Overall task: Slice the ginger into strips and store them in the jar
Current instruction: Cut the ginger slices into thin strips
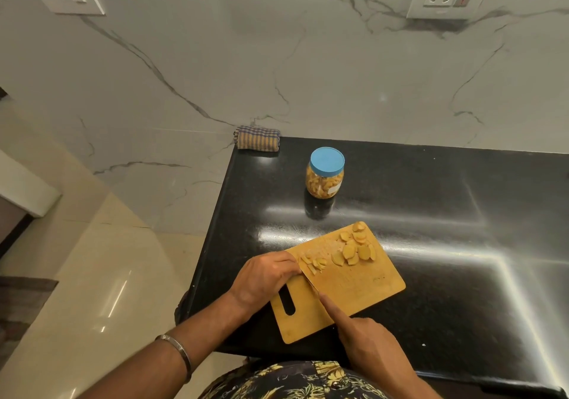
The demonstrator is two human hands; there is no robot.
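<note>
Left hand (264, 278) fingers curled, pinning ginger strips (314, 264) near the cutting board's (363, 288) left edge. Right hand (369, 346) grips the knife (311, 284), blade running toward the board's far-left corner, just right of the left fingertips. Uncut ginger slices (354, 251) lie right of the blade, toward the far corner.

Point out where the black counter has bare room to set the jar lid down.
Bare black granite counter lies right of the blue-lidded plastic jar and right of the wooden cutting board, out to the marble wall. A smaller strip lies between jar and folded checked cloth. The board is crowded: ginger slices, left hand, right hand with the knife.
</note>
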